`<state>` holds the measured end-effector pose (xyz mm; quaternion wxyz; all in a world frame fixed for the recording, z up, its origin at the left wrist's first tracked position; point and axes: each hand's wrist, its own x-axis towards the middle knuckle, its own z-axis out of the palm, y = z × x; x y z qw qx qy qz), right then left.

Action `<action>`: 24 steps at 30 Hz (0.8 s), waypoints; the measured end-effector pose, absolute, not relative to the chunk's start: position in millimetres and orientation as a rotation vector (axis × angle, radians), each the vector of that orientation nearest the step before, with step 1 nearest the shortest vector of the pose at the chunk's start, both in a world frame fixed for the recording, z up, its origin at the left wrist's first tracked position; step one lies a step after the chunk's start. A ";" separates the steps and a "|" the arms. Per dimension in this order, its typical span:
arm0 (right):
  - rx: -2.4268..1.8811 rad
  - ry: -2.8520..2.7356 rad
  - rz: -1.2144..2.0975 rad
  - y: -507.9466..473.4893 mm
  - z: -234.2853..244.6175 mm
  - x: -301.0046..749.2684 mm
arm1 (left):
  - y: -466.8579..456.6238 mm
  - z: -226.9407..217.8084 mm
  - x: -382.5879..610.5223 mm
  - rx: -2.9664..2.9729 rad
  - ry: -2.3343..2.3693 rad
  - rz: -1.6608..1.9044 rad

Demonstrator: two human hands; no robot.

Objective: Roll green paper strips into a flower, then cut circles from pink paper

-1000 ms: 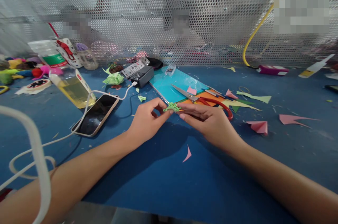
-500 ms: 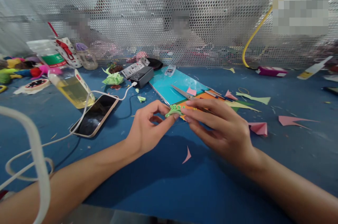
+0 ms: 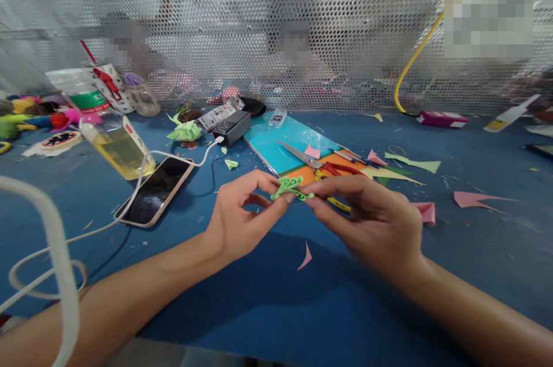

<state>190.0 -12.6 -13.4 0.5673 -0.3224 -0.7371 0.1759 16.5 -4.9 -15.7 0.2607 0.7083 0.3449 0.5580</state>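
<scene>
Left hand (image 3: 242, 220): pinched a small, curly green paper piece (image 3: 287, 185).
Right hand (image 3: 375, 223): pinched its right end.
Curly green paper piece: was up between both hands, over the flat blue table (image 3: 242, 309).
Red-handled metal scissors (image 3: 315, 163): lay just behind.

On my feed, I've drawn the right hand (image 3: 374, 220) from spread fingers into a pinch on the right end of the green curled piece (image 3: 286, 187), uncovering a yellow loop (image 3: 340, 205).
</scene>
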 end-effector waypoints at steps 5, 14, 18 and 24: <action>-0.807 -1.607 0.687 -10.0 -9.0 189.0 | -5.1 -17.0 13.9 2.029 0.819 1.549; -0.749 -1.795 0.711 -8.6 -2.5 190.0 | -2.3 -14.2 10.5 2.078 0.769 1.547; -0.745 -1.788 0.574 -8.4 -4.5 189.6 | -4.2 -13.4 10.9 2.062 0.811 1.532; -0.724 -1.772 0.486 -7.4 -4.2 190.5 | -5.2 -12.2 11.4 2.022 0.853 1.493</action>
